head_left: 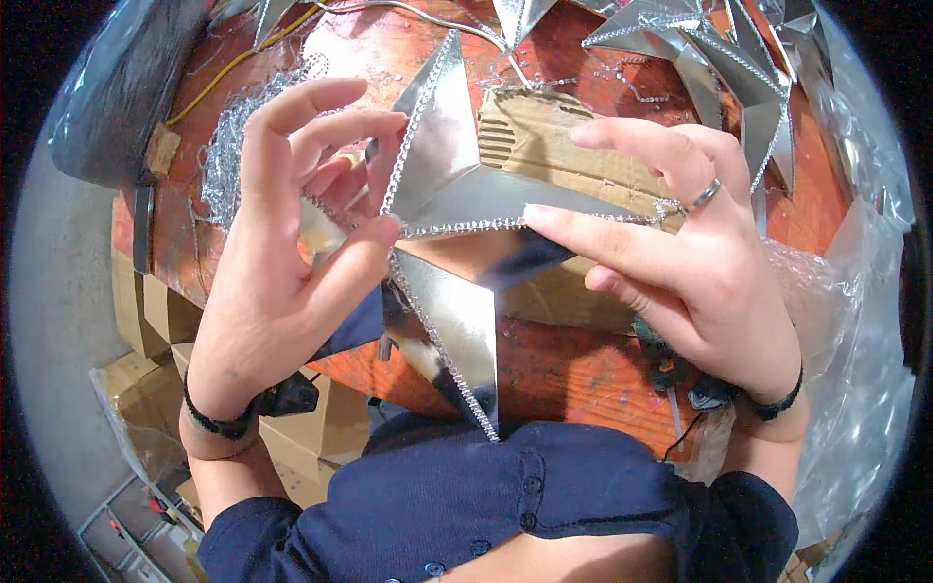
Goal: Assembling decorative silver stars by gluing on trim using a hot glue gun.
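Note:
A mirror-like silver folded star (447,185) is held up in front of me, with silver beaded trim (466,226) running along its ridges. My left hand (282,204) is curled around its left side, the thumb at the middle where the trimmed ridges meet; some of its fingers are partly hidden. From the right, my right hand (695,253) has one fingertip pressed on the trim of the right-hand point, another finger raised above it and the thumb lower down. The star's lowest point reaches close to my dark blue shirt.
A piece of corrugated cardboard (573,146) lies behind the star on the worn red-orange table (573,374). Tangled silver bead strands (225,146) lie left, more silver stars (739,78) far right. Clear plastic wrap (836,311) hangs at the right edge; cardboard boxes (146,389) stand lower left.

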{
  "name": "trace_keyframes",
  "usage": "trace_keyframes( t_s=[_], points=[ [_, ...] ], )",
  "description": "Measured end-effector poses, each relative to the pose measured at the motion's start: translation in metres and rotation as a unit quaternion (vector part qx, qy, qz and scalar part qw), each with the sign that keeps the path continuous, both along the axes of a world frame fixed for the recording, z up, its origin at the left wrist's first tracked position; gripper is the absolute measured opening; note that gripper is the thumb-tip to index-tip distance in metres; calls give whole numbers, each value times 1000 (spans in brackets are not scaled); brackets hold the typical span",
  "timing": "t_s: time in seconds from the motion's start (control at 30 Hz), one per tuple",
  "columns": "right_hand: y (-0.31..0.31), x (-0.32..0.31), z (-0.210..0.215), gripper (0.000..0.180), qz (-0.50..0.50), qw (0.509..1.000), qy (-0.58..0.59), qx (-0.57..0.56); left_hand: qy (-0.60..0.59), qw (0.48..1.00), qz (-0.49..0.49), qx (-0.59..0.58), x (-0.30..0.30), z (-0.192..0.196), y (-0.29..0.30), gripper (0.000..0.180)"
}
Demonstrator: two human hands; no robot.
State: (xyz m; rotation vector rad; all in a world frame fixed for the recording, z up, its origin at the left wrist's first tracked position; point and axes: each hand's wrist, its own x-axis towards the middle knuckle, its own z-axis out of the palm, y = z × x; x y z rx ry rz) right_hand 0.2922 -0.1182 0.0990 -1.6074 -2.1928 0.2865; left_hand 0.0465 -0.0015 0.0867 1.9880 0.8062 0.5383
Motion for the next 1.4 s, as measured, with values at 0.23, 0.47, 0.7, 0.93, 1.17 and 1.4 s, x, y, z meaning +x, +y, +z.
trace_keyframes(
  t_s=[0.23,0.47,0.7,0.93,1.17,1.4],
  points=[
    [-6,0,0,41,-11,1000,-24,-5,60,997,-23,31,1,8,1,58],
    [-23,24,1,32,-63,995,-80,-10,33,999,-12,17,0,3,-1,63],
    [-32,28,-6,31,-65,995,-79,-16,13,1000,-5,-8,2,2,-2,68],
    [-35,39,-18,24,-149,976,149,-49,34,999,-4,9,1,5,-1,68],
    [-22,28,-36,9,-164,930,304,-124,28,999,16,35,4,3,-4,61],
    [-15,24,-31,19,-201,899,360,-150,13,999,13,29,2,1,-4,61]
  ],
)
